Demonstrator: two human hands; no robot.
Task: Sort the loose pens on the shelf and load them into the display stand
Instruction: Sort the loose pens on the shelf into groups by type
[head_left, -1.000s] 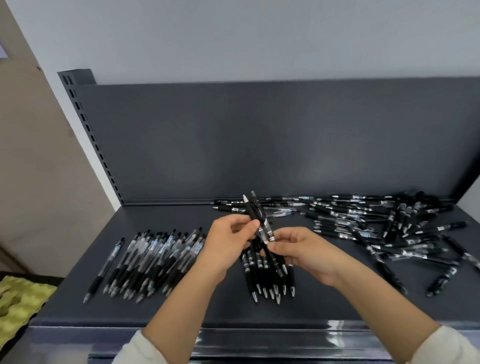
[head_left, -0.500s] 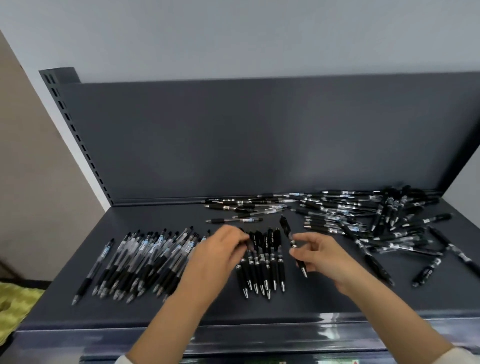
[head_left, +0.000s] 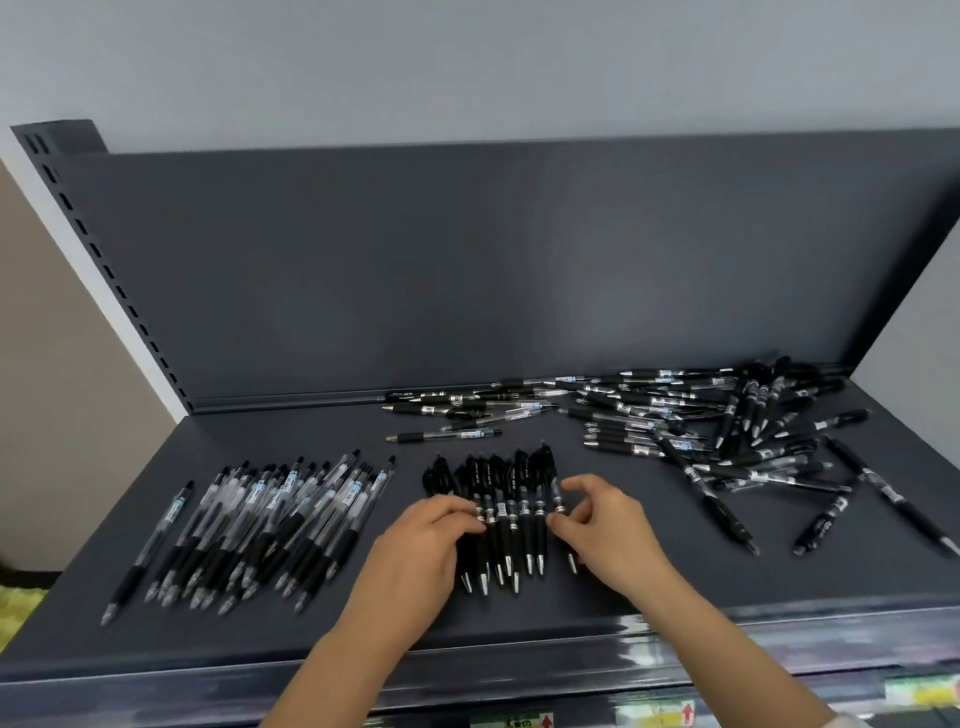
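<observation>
So the row of black plastic click pens (head_left: 511, 514) sits mid-front on the dark grey metal shelf (head_left: 311, 431), long axes running front to back, silver tips pointing at the camera. The right hand (head_left: 608, 525) has its fingers pinching the rightmost black pen (head_left: 557, 491). The left hand (head_left: 415, 551) has its fingers bent over the row's left end, can't tell if they're gripping. The white barrel labels are too blurry to read.

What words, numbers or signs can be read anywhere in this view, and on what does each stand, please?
No text here reads clearly.
White print on the row of black pens: too small to read.
Blue-and-white labels on the clear pens: blurred.
Labels in the loose pile: blurred.
On the shelf-edge tags: red upward arrows show; the dark characters are blurred.
</observation>
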